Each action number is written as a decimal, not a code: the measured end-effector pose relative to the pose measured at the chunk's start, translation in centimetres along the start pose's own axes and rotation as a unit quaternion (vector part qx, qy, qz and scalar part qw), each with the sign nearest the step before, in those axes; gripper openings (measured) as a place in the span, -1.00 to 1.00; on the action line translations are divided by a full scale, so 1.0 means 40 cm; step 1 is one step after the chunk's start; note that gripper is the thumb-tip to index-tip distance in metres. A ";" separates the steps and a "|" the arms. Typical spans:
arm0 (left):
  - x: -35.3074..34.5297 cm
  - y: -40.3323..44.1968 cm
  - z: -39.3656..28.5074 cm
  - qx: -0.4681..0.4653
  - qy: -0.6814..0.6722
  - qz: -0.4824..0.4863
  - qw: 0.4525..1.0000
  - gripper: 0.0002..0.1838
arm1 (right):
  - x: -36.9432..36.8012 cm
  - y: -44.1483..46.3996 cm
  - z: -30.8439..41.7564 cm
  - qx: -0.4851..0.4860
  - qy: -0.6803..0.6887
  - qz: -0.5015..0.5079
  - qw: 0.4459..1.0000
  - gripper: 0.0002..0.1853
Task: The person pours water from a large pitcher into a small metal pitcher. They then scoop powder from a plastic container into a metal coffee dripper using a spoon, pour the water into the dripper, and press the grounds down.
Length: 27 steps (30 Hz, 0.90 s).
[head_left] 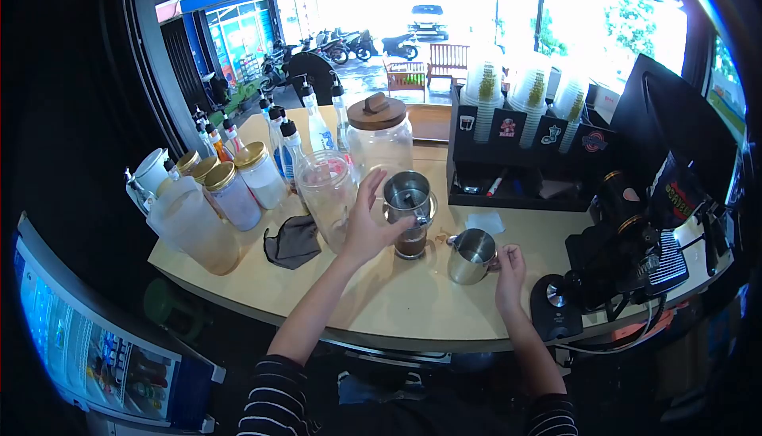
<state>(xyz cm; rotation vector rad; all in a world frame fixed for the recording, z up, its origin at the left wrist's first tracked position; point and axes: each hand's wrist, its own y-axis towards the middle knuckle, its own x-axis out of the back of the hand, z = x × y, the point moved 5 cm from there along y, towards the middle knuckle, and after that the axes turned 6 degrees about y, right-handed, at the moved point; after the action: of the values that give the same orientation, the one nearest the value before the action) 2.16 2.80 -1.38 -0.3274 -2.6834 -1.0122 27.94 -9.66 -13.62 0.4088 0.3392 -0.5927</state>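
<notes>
My left hand (371, 226) is beside a metal cup-shaped coffee dripper (407, 190), its fingers spread and its thumb at the dripper's lower side. Whether the thumb presses on the metal I cannot tell. The dripper sits on top of a clear glass (411, 243) with dark brown coffee in it. My right hand (510, 268) is closed around the handle of a steel milk pitcher (471, 257). The pitcher is upright, at or just above the counter, to the right of the glass, its spout toward the glass.
On the counter (381, 301), a large clear jar (325, 198), a wooden-lidded jar (379, 138), a plastic jug (194, 226) and a dark cloth (292, 242) stand left. A black cup organizer (528, 150) is behind; a coffee grinder (556, 309) is at right.
</notes>
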 end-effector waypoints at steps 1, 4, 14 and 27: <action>0.013 -0.017 -0.007 -0.001 0.000 -0.002 1.000 -0.07 | -0.001 -0.002 0.013 0.020 -0.021 -0.014 0.999 -0.87; 0.075 -0.090 -0.020 -0.021 -0.070 -0.025 0.997 -0.19 | 0.013 0.002 0.035 0.056 -0.052 -0.024 0.997 -0.92; 0.273 -0.093 0.156 0.034 0.045 -0.156 0.986 -0.11 | -0.213 0.000 0.245 0.318 -0.209 -0.006 0.925 -0.83; 0.256 -0.080 0.235 0.000 -0.024 0.073 0.997 0.04 | -0.766 -0.134 0.259 0.304 -0.343 0.325 0.827 -0.85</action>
<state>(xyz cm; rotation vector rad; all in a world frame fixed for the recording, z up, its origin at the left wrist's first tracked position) -9.89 7.95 -6.96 -0.5465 -2.6560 -0.9716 2.83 -4.22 6.75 0.8411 -0.6978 -0.1207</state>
